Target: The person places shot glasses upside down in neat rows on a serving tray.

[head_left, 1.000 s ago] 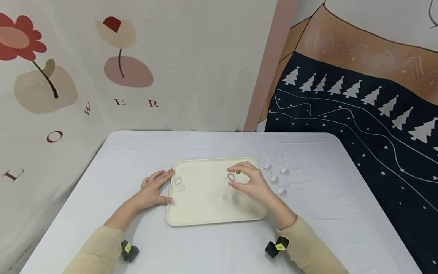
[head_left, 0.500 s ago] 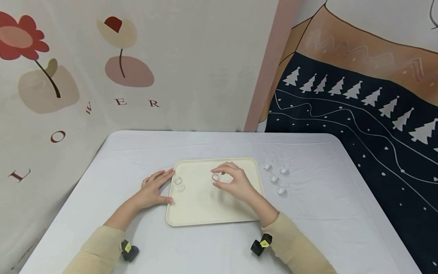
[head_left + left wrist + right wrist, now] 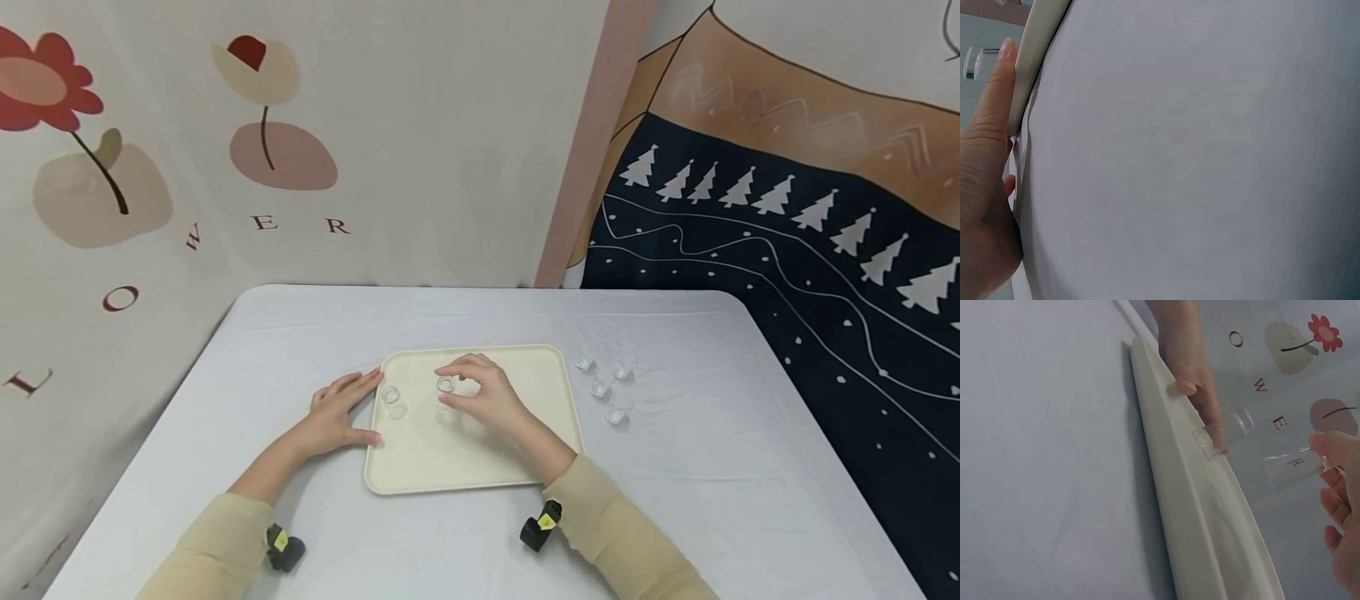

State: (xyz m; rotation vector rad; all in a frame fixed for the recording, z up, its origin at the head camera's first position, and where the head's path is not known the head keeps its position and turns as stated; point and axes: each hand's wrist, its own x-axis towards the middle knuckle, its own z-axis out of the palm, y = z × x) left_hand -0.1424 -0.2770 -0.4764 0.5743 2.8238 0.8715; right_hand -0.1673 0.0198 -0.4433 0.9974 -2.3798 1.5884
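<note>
In the head view, your right arm comes in from the near side, right of the tray (image 3: pixel 480 476), its forearm crossing the tray's near edge and slanting toward the left. Your right hand (image 3: pixel 487 396) hangs over the tray, left of its middle, with thumb and fingers pinching the top of a held glass cup (image 3: pixel 446 384). Your left arm reaches forward outside the tray's left edge. Your left hand (image 3: pixel 333 421) spreads against that edge, grasping nothing: the fingers stretch to the far left corner, and the thumb touches the rim closer to you. A standing glass cup (image 3: pixel 391 397) is upright on the tray just beside its left edge. Four clear cups (image 3: pixel 599 388) stand in a loose group on the table (image 3: pixel 712 517), just right of the tray.

In the left wrist view, you see one digit of your left hand lying straight, its tip at the tray's rim. A clear cup shows past that tip; which one, you cannot tell.

In the right wrist view, your right thumb and fingers close on the end of the held cup away from the tray, the lower fingers curled beneath the thumb. Its other end seems clear of the tray. The standing cup is between it and your left hand.
</note>
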